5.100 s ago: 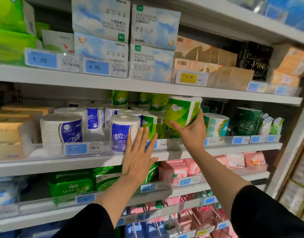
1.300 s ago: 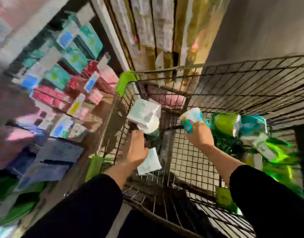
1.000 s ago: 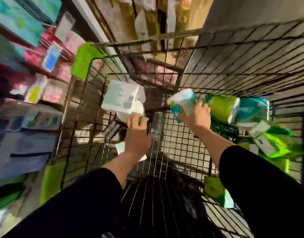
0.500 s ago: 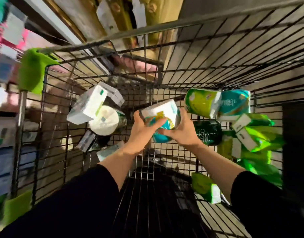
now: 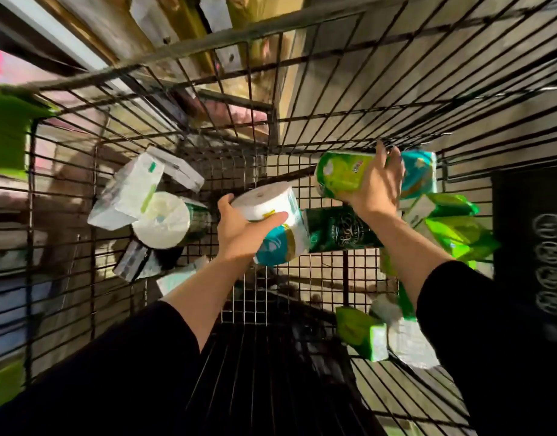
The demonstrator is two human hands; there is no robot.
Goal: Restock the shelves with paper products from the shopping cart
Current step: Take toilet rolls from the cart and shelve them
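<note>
While each hand (image 5: 239,228) (image 5: 374,187) holds a roll (image 5: 270,221) (image 5: 343,177), packs beyond blur.

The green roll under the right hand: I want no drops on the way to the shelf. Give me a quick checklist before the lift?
1. Left hand wraps the teal-and-white roll: ok.
2. Right hand curled over the green roll: ok.
3. Green roll free of the teal roll beside it: cannot tell, they touch.
4. Right hand's fingertips clear of the cart wall: cannot tell.
5. Open space above both rolls: ok.
</note>
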